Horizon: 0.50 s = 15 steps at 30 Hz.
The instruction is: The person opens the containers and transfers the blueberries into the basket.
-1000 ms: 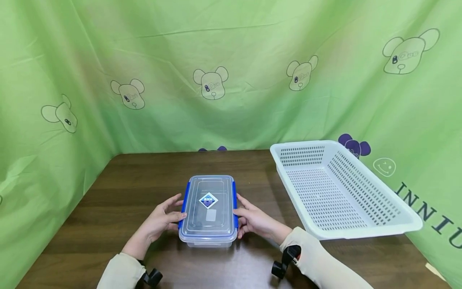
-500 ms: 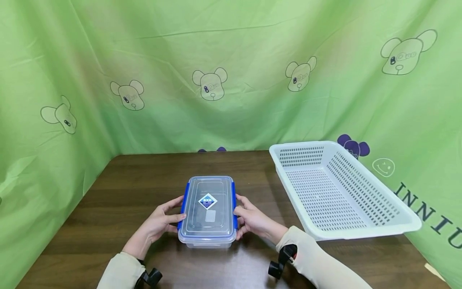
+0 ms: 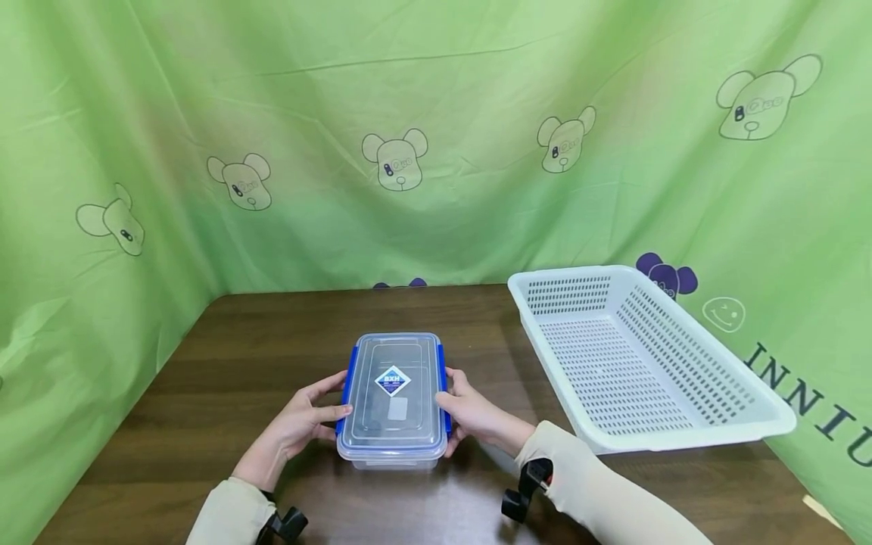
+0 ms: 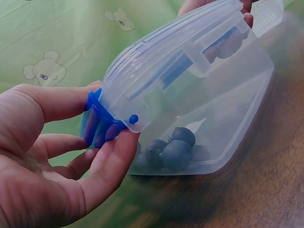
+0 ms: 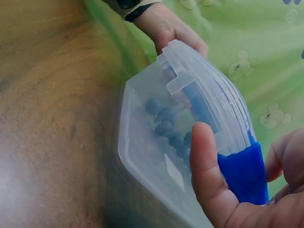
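A clear plastic food container (image 3: 395, 348) with a lid, blue side clips (image 4: 102, 121) and a diamond label (image 3: 393, 381) stands on the brown table (image 3: 272, 333). Several dark round things (image 4: 177, 154) lie inside, blurred by the plastic. My left hand (image 3: 300, 416) grips its left side, thumb on the lid edge and fingers around the clip. On the right side, my right hand (image 3: 477, 412) has its thumb on the lid edge and its fingers below. The blue clip (image 5: 244, 173) there lies between thumb and fingers in the right wrist view.
A large white perforated basket (image 3: 559, 378) stands on the table to the right, with nothing visible in it. Green curtain (image 3: 306, 76) with bear drawings hangs behind and at both sides of the table.
My right hand and forearm have shifted slightly left, and the thumb has come further over the lid's right edge. The left hand and the container have barely moved.
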Each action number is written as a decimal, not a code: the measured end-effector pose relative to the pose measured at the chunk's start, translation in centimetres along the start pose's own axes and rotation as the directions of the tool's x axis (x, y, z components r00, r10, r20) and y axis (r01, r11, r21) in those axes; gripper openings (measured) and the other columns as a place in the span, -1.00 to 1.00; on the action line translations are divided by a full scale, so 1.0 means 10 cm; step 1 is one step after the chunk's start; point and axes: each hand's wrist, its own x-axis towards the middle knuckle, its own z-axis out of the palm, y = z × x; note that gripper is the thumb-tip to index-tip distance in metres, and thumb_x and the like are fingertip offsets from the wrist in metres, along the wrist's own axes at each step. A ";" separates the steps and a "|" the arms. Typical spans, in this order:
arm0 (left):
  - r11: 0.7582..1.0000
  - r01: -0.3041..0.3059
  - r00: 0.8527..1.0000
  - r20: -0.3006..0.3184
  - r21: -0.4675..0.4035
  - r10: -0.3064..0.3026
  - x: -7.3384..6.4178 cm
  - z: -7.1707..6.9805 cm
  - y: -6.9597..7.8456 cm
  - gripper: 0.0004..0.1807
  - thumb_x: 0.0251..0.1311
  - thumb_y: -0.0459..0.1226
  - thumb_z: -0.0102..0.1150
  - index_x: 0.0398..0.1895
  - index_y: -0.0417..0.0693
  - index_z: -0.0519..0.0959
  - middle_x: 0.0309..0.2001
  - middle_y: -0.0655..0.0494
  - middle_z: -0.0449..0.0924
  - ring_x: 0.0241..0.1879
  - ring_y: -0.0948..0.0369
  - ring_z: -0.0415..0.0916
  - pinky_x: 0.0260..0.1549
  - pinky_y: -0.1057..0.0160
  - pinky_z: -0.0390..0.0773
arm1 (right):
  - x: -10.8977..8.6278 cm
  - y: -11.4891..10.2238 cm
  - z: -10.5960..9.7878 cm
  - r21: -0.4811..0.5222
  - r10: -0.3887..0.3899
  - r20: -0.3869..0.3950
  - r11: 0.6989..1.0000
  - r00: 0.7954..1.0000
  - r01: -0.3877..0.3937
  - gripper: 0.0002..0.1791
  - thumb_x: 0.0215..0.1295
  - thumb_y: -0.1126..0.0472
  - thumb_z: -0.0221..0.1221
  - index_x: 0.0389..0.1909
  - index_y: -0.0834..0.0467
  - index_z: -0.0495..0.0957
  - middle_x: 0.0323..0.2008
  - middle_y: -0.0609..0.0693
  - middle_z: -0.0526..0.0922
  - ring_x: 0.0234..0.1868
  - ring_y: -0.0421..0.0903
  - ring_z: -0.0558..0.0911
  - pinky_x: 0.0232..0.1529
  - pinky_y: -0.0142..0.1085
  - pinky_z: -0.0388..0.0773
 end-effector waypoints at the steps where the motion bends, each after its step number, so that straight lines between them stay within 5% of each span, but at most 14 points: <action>1: 1.000 -0.001 1.000 0.000 0.001 0.001 0.00 0.00 0.00 -0.13 0.19 -0.41 0.33 0.53 -0.26 0.10 0.33 -0.30 0.13 -0.27 0.02 0.69 -0.29 0.02 0.68 | 0.01 0.00 0.01 -0.020 0.002 -0.005 1.000 1.000 -0.002 -0.17 0.28 0.29 -0.08 0.44 0.30 -0.33 -0.19 0.31 0.56 -0.59 0.01 0.64 -0.70 -0.15 0.60; 7: 1.000 -0.019 1.000 0.007 0.002 0.019 -0.02 -0.01 0.02 -0.14 0.22 -0.41 0.30 0.53 -0.28 0.08 0.31 -0.30 0.13 -0.28 0.05 0.68 -0.31 0.05 0.69 | 0.02 -0.01 0.08 -0.079 -0.010 -0.039 0.997 0.999 0.007 -0.27 0.26 0.33 -0.15 0.39 0.35 -0.25 -0.51 0.27 0.56 -0.74 -0.04 0.54 -0.79 -0.23 0.51; 15: 1.000 -0.014 1.000 0.001 0.010 0.014 -0.03 0.01 0.01 -0.14 0.21 -0.39 0.31 0.53 -0.27 0.09 0.30 -0.29 0.16 -0.28 0.06 0.67 -0.31 0.06 0.69 | -0.01 0.00 -0.03 0.099 0.044 0.007 0.994 0.999 -0.044 -0.12 0.12 0.37 -0.15 0.49 0.24 -0.27 -0.17 0.42 0.50 -0.42 0.15 0.62 -0.63 -0.06 0.63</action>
